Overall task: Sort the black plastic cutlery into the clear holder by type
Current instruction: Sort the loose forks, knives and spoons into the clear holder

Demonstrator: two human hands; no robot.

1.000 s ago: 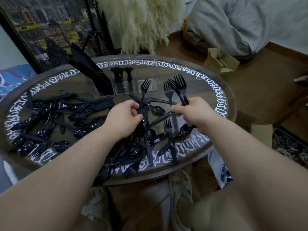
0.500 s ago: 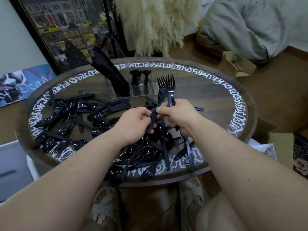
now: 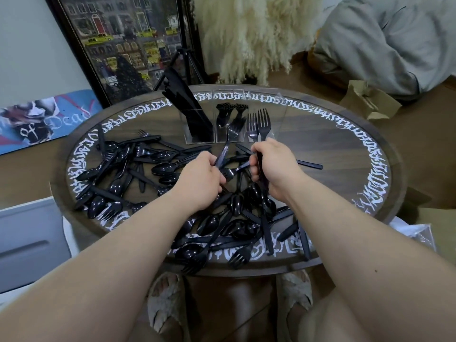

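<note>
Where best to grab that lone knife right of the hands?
Judging by pose, the knife lies flat on bare table, its right end clear, its other end running behind the right hand. Pinch the free end from above, coming from the right.

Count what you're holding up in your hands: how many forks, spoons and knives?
Forks: 3 (1 in the left hand, 2 in the right hand)
Spoons: 0 held up
Knives: 0 held up
Total: 3
One more fork lies low between the hands; I cannot tell if it is held.
</note>
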